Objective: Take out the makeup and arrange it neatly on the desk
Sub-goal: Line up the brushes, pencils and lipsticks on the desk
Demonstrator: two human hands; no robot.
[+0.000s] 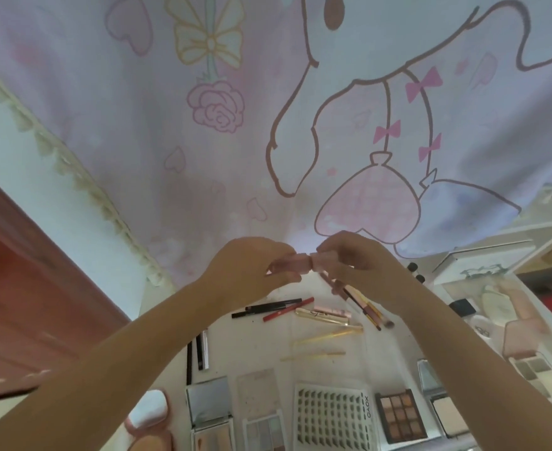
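Above the desk [268, 340], the left hand [248, 265] and right hand [349, 255] both pinch a small pink tube [304, 260]. The right hand also grips several brushes [362, 304].

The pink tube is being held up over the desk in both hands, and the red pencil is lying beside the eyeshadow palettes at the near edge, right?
Not quite. The head view shows the red pencil farther back, beside the black pens. Both hands do hold the pink tube: left hand, right hand.

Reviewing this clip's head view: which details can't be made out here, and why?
- Small pink tube: blurred; left hand and right hand cover both ends.
- Slim pens under the right hand: partly hidden.
- Grey-lidded compact: cut off by the bottom edge.
- Printing on the black pencils: too small.
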